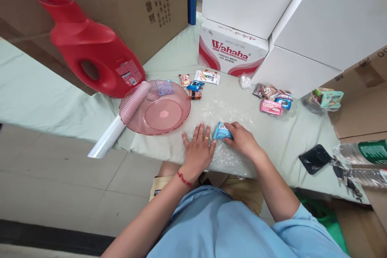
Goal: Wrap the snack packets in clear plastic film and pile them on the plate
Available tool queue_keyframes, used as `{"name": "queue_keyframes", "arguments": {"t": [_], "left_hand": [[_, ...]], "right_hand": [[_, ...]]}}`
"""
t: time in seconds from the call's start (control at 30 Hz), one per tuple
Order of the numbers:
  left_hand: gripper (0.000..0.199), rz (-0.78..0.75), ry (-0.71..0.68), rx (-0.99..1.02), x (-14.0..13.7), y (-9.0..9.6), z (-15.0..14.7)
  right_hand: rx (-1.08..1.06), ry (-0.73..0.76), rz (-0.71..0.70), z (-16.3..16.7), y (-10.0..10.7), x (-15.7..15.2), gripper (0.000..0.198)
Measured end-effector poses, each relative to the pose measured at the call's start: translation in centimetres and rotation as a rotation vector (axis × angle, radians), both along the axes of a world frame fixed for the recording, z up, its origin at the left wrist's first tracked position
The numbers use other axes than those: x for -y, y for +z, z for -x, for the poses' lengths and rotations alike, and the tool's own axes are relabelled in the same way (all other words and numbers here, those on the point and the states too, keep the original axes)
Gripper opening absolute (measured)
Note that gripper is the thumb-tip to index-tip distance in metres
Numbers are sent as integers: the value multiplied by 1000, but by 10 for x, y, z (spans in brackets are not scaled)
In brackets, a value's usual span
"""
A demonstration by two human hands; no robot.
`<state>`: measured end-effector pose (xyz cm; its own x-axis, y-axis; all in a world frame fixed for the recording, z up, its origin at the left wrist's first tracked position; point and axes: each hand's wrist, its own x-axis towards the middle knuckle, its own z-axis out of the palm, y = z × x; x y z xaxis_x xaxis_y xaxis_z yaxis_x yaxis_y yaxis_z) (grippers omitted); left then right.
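My left hand (198,148) lies flat, fingers spread, on a sheet of clear plastic film (231,159) over the table's front edge. My right hand (242,139) grips a small light-blue snack packet (222,131) from its right side, low over the film. The packet is just beyond my left fingertips. To the left is a pink ribbed glass plate (165,115) on the table. Beneath the plate's left side juts a roll of plastic film (107,137), past the table edge.
Several wrapped snacks (196,84) lie behind the film, and more snacks (272,107) sit at right. A big red jug (99,56) stands at left. White boxes and a Wahaha carton (231,50) line the back. A black wallet-like item (314,159) and keys (344,175) are at far right.
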<state>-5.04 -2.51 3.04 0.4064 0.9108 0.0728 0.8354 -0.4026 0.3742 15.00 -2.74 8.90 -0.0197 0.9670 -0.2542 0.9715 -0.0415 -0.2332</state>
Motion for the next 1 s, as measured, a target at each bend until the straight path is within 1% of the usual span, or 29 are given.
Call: {"name": "queue_keyframes", "arguments": {"t": [0.1, 0.23, 0.33, 0.43, 0.5, 0.57, 0.63, 0.7, 0.77, 0.83, 0.87, 0.93, 1.0], "left_hand": [[55, -35, -1, 3, 1, -2, 15], [54, -76, -14, 50, -1, -14, 49], [55, -116, -95, 154, -5, -24, 79], [48, -145, -200, 224, -8, -29, 103], [46, -144, -257, 213, -9, -30, 112], [44, -136, -271, 185, -10, -31, 114], [42, -128, -254, 174, -11, -32, 113], [41, -122, -240, 182, -13, -32, 112], [38, -117, -237, 197, -15, -31, 112], [34, -116, -235, 218, -18, -30, 113], [31, -121, -233, 231, -20, -28, 113], [27, -132, -232, 259, -24, -24, 112], [26, -132, -238, 290, -29, -17, 108]], "right_hand": [[-40, -10, 10, -3, -8, 0, 66], [-102, -10, 6, -10, -10, 6, 68], [-135, -9, 0, -13, -12, 8, 69], [-151, -6, -23, -14, -18, 9, 69], [-157, -23, -56, -15, -21, 11, 73], [-185, -45, -132, -16, -21, 16, 75], [-244, -11, -243, -19, -17, 29, 71], [-308, 101, -313, -21, -12, 49, 63], [-343, 227, -295, -22, -13, 74, 62], [-342, 290, -247, -20, -22, 100, 62], [-335, 287, -244, -19, -29, 112, 59], [-326, 231, -290, -16, -44, 130, 46], [-347, 162, -355, -15, -55, 139, 33]]}}
